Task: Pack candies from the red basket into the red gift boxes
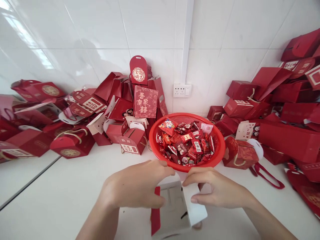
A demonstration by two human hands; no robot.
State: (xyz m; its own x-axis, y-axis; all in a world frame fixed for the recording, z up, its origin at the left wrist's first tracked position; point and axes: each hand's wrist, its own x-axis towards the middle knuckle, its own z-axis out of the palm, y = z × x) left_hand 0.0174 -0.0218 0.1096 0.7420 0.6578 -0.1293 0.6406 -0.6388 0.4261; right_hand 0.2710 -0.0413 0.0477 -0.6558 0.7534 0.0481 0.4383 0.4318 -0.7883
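Note:
In front of me lies a folded paper gift box (172,203), opened up, with a whitish inside and a strip of red outer side on its left. My left hand (137,183) bends over the box's left side, thumb near the inner wall and fingertips at the far edge. At the right white flap, my right hand (212,186) has its fingers and thumb curled around the edge. The box's floor shows only bare card and small dark slots. Just beyond my hands stands a red plastic basket (152,146) with wrapped candies (186,143) in it.
Red gift boxes pile up along the wall on the left (72,143) and right (287,130). A wall socket (182,90) sits behind the basket. A dark red ribbon handle (271,178) lies on the white table (75,186), which has a dark seam at left.

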